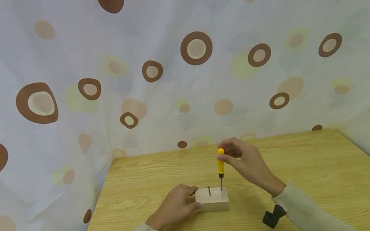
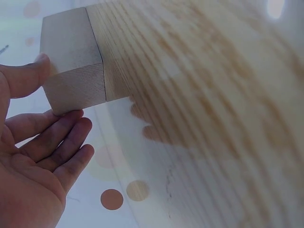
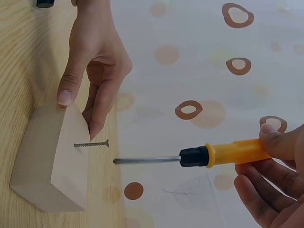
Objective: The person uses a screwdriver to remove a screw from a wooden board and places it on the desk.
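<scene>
A pale wooden block (image 1: 213, 206) sits on the table, and a screw (image 3: 92, 144) stands partly sunk in its top face. My left hand (image 1: 175, 208) holds the block at its left end, thumb on the near side and fingers on the far side. In the left wrist view the thumb presses one side of the block (image 2: 71, 42), while the fingertips touch another. My right hand (image 1: 250, 163) pinches the yellow handle of a screwdriver (image 3: 232, 153), shaft pointing down. The screwdriver's tip is apart from the screw head, over the block's right part.
Under the block lies a wood-grain table (image 1: 311, 176). A white curtain (image 1: 167, 94) with brown and beige spots hangs behind it and at both sides. Black straps with small devices (image 1: 273, 216) sit on the wrists.
</scene>
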`<state>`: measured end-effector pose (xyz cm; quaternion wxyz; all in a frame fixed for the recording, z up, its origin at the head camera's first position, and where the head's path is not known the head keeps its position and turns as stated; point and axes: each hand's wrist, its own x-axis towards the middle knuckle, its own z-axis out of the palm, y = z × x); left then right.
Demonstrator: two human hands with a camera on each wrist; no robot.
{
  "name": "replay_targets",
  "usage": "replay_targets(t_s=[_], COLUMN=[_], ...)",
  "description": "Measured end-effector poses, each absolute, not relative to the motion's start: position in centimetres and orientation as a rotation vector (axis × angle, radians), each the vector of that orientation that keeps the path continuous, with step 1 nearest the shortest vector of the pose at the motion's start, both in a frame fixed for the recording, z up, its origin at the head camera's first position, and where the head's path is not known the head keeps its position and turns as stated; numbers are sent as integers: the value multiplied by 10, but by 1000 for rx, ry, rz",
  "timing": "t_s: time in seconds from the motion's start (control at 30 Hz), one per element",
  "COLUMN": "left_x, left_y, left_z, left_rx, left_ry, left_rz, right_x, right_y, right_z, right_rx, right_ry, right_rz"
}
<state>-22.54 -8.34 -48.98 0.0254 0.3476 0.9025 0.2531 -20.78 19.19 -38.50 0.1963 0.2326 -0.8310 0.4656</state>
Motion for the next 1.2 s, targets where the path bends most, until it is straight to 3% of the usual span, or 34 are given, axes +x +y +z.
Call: replay_targets(t_s=[1.2], left_x=[-223], left_y=[-84], left_z=[-492], left_rx=[1104], left_ry=[2784], left_rz=[854], right_x=[-192], right_y=[256], right_z=[-412], right_rx=[489], right_ry=[-2471], right_rz=[1248])
